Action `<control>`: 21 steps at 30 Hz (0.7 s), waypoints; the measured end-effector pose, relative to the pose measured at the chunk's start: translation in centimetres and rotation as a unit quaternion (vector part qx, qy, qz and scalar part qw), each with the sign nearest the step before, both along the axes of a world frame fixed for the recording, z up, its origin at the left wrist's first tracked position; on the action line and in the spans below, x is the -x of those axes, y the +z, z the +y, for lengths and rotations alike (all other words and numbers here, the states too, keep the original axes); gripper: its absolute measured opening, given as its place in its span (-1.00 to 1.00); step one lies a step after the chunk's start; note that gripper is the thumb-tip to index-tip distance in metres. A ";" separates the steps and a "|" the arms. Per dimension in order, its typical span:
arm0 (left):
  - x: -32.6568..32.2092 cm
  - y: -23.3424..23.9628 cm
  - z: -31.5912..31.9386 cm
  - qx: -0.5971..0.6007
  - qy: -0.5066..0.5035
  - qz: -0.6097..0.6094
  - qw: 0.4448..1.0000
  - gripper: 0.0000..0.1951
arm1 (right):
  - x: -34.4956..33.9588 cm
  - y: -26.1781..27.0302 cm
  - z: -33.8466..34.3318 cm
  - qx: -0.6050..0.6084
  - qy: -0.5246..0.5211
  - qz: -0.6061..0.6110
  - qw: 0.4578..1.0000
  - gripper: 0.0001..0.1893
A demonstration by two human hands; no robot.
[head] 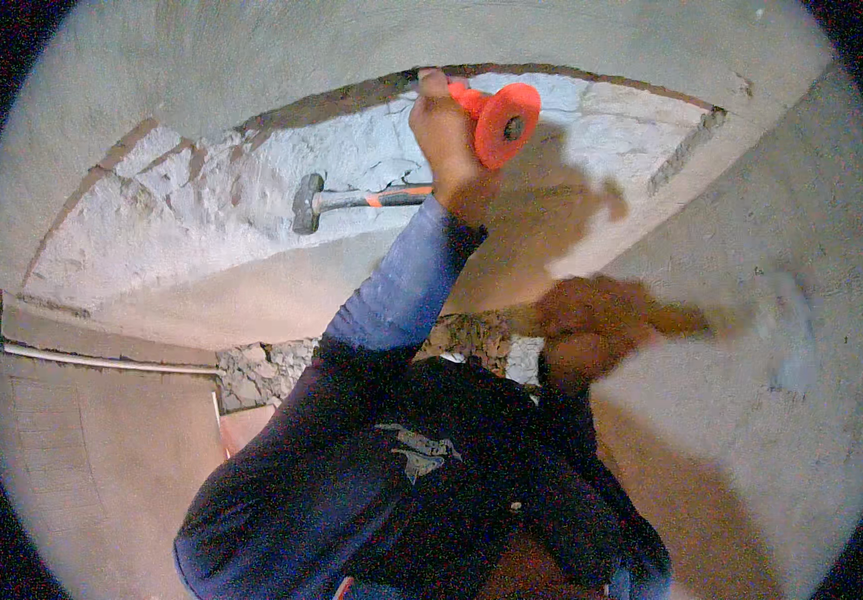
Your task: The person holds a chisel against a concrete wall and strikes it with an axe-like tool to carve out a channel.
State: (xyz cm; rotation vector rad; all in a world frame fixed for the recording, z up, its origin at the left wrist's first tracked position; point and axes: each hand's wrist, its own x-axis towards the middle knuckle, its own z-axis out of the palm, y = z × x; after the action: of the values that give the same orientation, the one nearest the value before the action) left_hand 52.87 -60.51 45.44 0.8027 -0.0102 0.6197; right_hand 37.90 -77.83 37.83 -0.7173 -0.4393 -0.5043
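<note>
My left hand (443, 131) grips a chisel with a bright orange-red hand guard (497, 139). Its round metal striking end faces back toward me, while the blade is hidden beyond my fingers near the upper edge of a wall recess (371, 146). On the pale ledge, a club hammer (308, 204) with a black and orange handle lies partly behind my left wrist. My right hand (589, 326), blurred by motion, is closed around a wooden-looking handle (679, 319) at the right. A blurred grey shape beyond that handle may be its head; I cannot tell.
Grey plastered wall (799, 202) surrounds the recess above and at right. Broken masonry (263, 371) shows below the ledge. A thin white pipe (109, 360) runs along the lower left. Shadows of my arms fall on the ledge and the right wall.
</note>
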 end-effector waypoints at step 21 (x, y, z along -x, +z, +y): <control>1.3 2.2 -2.3 0.054 0.084 0.075 0.992 -0.57 | -1.3 -3.1 3.4 0.385 -0.045 0.142 0.911 -0.56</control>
State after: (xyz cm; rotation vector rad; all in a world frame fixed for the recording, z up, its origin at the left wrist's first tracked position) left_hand 51.56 -62.77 47.65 0.7470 0.2291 0.7120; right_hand 39.20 -74.44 34.78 -1.5602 -0.3234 -0.2911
